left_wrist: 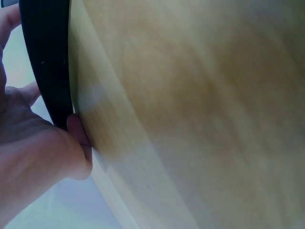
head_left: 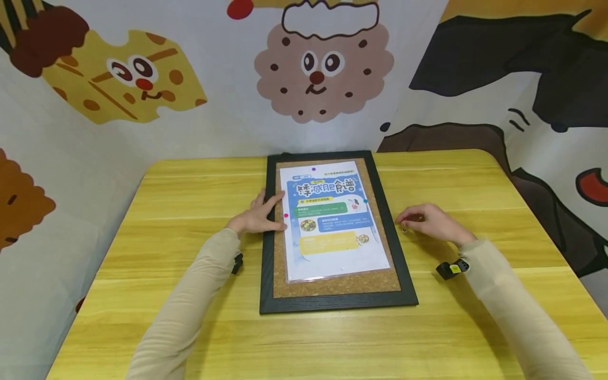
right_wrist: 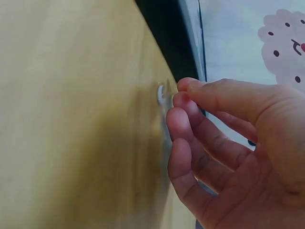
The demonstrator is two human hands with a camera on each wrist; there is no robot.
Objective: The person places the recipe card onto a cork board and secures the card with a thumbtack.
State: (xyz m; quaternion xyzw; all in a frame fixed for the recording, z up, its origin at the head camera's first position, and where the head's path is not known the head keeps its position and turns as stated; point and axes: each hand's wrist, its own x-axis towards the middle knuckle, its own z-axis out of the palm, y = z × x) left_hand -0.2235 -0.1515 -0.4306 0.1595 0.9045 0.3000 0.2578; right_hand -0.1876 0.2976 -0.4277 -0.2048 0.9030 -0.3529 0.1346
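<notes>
A black-framed cork board (head_left: 332, 302) lies on the table with a printed poster (head_left: 339, 258) on its cork. My left hand (head_left: 256, 217) rests across the frame's left side, thumb and index finger spread out onto the poster's edge, other fingers beside the frame on the outside. The left wrist view shows the frame bar (left_wrist: 47, 62) running under that hand. Off the board's right side, my right hand (head_left: 434, 222) has thumb and index fingertips together, pinching the point of a small thumbtack (right_wrist: 160, 94) whose pale round head sticks out close over the tabletop.
Small coloured pins mark the poster: a purple pin (head_left: 313, 169) at the top, a pink pin (head_left: 286, 215) at left, a blue pin (head_left: 366, 201) at right. The yellow wood-grain table (head_left: 190, 211) meets a wall (head_left: 228, 116) painted with cartoon food.
</notes>
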